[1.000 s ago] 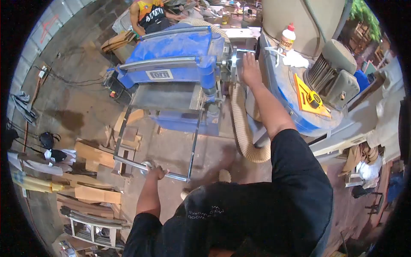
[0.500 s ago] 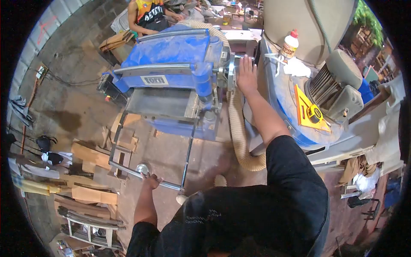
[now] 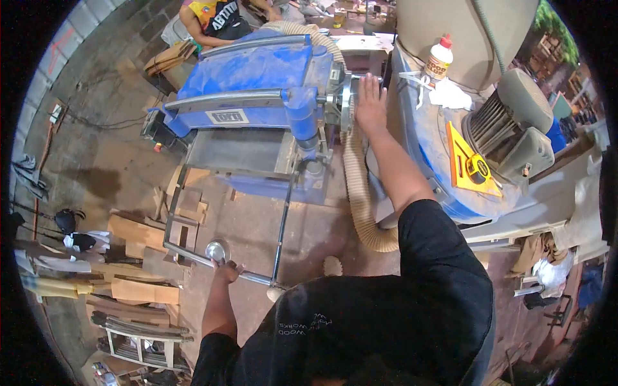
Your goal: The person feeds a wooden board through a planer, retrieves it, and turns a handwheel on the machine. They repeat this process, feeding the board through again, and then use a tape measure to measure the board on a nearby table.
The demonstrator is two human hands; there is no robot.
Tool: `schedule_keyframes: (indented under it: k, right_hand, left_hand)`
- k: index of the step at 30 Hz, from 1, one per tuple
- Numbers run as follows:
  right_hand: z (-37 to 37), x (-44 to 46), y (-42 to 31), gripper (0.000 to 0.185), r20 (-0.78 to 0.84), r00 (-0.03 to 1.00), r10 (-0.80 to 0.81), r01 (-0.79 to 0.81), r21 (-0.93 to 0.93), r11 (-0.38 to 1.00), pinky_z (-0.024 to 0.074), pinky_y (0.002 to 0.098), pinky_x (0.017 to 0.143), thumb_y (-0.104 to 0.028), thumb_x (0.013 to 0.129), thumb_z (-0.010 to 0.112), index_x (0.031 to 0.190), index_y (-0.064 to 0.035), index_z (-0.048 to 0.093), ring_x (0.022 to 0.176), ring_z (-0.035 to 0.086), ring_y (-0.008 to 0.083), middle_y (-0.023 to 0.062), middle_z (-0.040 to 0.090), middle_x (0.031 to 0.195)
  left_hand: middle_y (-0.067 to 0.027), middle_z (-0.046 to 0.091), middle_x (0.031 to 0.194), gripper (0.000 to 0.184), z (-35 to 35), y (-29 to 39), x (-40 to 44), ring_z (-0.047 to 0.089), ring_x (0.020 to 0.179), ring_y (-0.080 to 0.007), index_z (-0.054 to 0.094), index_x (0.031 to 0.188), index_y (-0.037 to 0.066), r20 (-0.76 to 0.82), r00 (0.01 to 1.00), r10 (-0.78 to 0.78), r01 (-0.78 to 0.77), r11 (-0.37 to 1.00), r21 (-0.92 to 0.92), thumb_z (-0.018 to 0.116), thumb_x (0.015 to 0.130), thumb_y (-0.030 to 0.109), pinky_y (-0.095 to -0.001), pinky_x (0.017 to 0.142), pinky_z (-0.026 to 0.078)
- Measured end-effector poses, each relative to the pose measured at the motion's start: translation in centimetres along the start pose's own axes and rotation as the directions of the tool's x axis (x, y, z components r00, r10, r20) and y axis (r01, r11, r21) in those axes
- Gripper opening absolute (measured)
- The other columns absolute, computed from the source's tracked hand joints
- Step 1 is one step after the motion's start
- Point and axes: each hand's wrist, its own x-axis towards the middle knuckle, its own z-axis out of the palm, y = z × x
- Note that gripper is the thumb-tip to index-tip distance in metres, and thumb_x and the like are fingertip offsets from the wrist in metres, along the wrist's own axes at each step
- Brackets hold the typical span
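A blue thickness planer stands in front of me, with a metal handwheel on its right side. My right hand lies against this wheel with its fingers stretched out. Low at the front, my left hand is closed around the metal roller bar at the end of the planer's extension frame. Just beyond those fingers is a shiny round metal piece; whether the hand touches it I cannot tell. The planer's bed shows below its head.
A ribbed hose runs down beside the planer. On the dusty blue machine at right are a wood glue bottle, a yellow square, a tape measure and a motor. Wood pieces lie at left. Another person sits behind.
The view has shifted slightly, so the planer sits a little higher and further left. My right hand stays at the handwheel and my left hand stays on the bar.
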Motion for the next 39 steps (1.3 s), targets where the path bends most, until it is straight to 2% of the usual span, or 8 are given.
schedule_keyframes:
  k: [3, 16, 21, 23, 30, 32, 34, 39]
  right_hand:
    - [1.8, 1.1, 0.8, 0.069, -0.006, 1.000, -0.026, 0.025, -0.077, 0.997, 0.0207, 0.0504, 0.111, -0.020, 0.085, 0.050, 0.146, -0.0057, 0.020, 0.142, 0.017, 0.0265, 0.0119, 0.017, 0.154]
    - [5.2, -6.5, 0.4, 0.060, 0.523, 0.852, -0.027, -0.063, 0.155, 0.986, 0.0164, 0.0514, 0.113, -0.013, 0.088, 0.040, 0.146, -0.0079, 0.023, 0.143, 0.013, 0.0260, 0.0097, 0.016, 0.154]
    - [4.1, -7.5, -0.4, 0.065, 0.504, 0.864, 0.015, -0.093, 0.128, 0.987, 0.0171, 0.0505, 0.113, -0.013, 0.085, 0.043, 0.145, -0.0039, 0.020, 0.142, 0.013, 0.0310, 0.0155, 0.013, 0.154]
    - [6.1, -12.2, -0.5, 0.064, 0.281, 0.957, -0.068, 0.021, 0.169, 0.985, 0.0214, 0.0472, 0.112, -0.013, 0.086, 0.043, 0.144, 0.0014, 0.020, 0.140, 0.015, 0.0347, 0.0208, 0.016, 0.151]
    - [6.6, -36.3, -4.4, 0.063, 0.726, 0.686, -0.056, -0.296, 0.348, 0.889, 0.0226, 0.0510, 0.110, -0.029, 0.088, 0.046, 0.138, 0.0068, 0.032, 0.135, 0.023, 0.0448, 0.0317, 0.024, 0.144]
    - [6.7, -42.9, -5.1, 0.063, 0.771, 0.630, -0.097, -0.202, 0.282, 0.938, 0.0250, 0.0520, 0.109, -0.036, 0.090, 0.045, 0.137, 0.0041, 0.034, 0.136, 0.023, 0.0435, 0.0294, 0.023, 0.146]
    - [3.6, -43.8, -5.2, 0.064, 0.905, 0.300, -0.301, 0.049, 0.300, 0.953, 0.0233, 0.0516, 0.110, -0.040, 0.091, 0.044, 0.137, 0.0027, 0.036, 0.133, 0.028, 0.0427, 0.0280, 0.029, 0.144]
    - [0.0, -49.9, -6.1, 0.076, 0.880, 0.474, -0.015, -0.191, 0.120, 0.974, 0.0344, 0.0431, 0.103, -0.043, 0.076, 0.062, 0.126, 0.0113, 0.043, 0.122, 0.042, 0.0421, 0.0322, 0.045, 0.127]
  left_hand:
    - [-0.0063, 0.046, 0.139, 0.073, 0.5, -0.1, 0.1, 0.017, 0.140, -0.0364, 0.058, 0.124, 0.008, -0.052, 0.999, 0.011, -0.009, 0.999, 0.045, 0.029, 0.089, 0.065, -0.0606, 0.108, -0.013]
    - [-0.0043, 0.049, 0.136, 0.068, -0.8, 0.6, -1.7, 0.025, 0.138, -0.0315, 0.059, 0.123, 0.010, -0.049, 0.999, -0.018, 0.014, 0.997, -0.078, 0.029, 0.091, 0.061, -0.0577, 0.110, -0.009]
    - [-0.0107, 0.052, 0.132, 0.066, 1.0, -1.1, 0.5, 0.035, 0.133, -0.0300, 0.059, 0.121, 0.013, -0.142, 0.988, 0.053, -0.064, 0.995, -0.071, 0.031, 0.089, 0.063, -0.0632, 0.108, -0.008]
    - [-0.0128, 0.050, 0.134, 0.064, 0.9, -1.1, 0.3, 0.033, 0.135, -0.0282, 0.057, 0.125, 0.013, -0.095, 0.994, 0.056, -0.065, 0.994, -0.086, 0.035, 0.089, 0.061, -0.0625, 0.109, -0.005]
    - [-0.0099, 0.046, 0.138, 0.067, -2.7, 2.1, -3.8, 0.028, 0.136, -0.0330, 0.054, 0.128, 0.010, -0.111, 0.990, -0.087, 0.082, 0.995, -0.053, 0.037, 0.088, 0.061, -0.0570, 0.112, 0.002]
    - [-0.0143, 0.048, 0.136, 0.065, -1.2, 0.9, -3.1, 0.030, 0.135, -0.0348, 0.057, 0.125, 0.010, -0.207, 0.978, -0.027, -0.002, 0.991, -0.137, 0.041, 0.087, 0.060, -0.0540, 0.113, 0.005]
    - [-0.0166, 0.054, 0.128, 0.062, -0.2, -0.8, -1.9, 0.035, 0.132, -0.0361, 0.060, 0.121, 0.010, -0.276, 0.960, 0.050, -0.094, 0.984, -0.151, 0.044, 0.087, 0.059, -0.0527, 0.112, 0.009]
    - [-0.0162, 0.064, 0.110, 0.055, 0.5, -3.2, -1.5, 0.054, 0.112, -0.0360, 0.065, 0.111, 0.013, -0.384, 0.885, 0.264, -0.391, 0.869, -0.304, 0.048, 0.085, 0.058, -0.0484, 0.108, 0.022]
